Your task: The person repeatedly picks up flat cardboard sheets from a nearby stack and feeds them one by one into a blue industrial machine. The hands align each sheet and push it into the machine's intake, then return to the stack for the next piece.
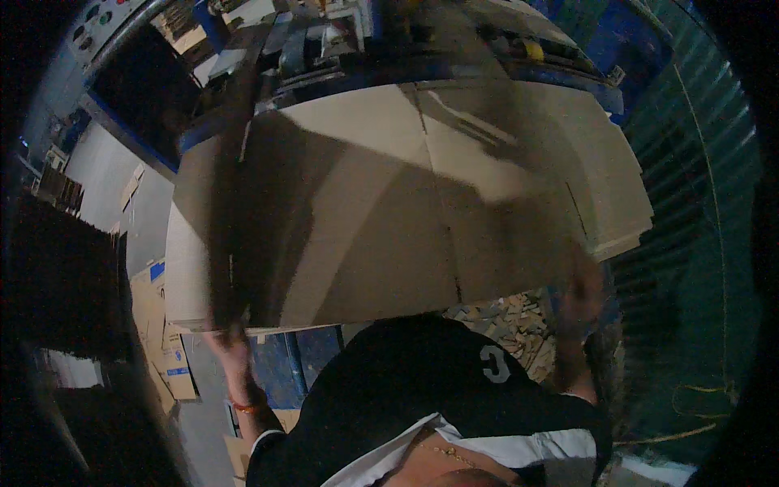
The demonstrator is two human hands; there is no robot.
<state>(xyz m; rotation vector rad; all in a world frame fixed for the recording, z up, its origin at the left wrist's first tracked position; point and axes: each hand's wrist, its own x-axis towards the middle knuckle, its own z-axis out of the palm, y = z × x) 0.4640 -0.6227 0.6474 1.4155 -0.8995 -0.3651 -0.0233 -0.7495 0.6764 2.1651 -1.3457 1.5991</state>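
Note:
A wide brown cardboard sheet (pixel 381 235) with crease lines and slots spans the space in front of me, its far edge against a blue machine (pixel 349 81). Motion smears parts of it, and dark shadows cross its face. At the sheet's near left corner, my left hand (pixel 231 347) grips the edge, with a thin orange band round the wrist. My right hand (pixel 583 284) is at the near right edge of the sheet. Blur hides its fingers, so I cannot tell how they are closed. More cardboard layers (pixel 623 243) show at the right edge.
Flat cardboard pieces (pixel 166 341) lie on the grey floor (pixel 105 170) at left. A pile of cardboard scraps (pixel 519 329) is below the sheet, near a blue metal panel (pixel 296 361). A green corrugated wall (pixel 698 243) stands close on the right. A control panel (pixel 93 28) is at far left.

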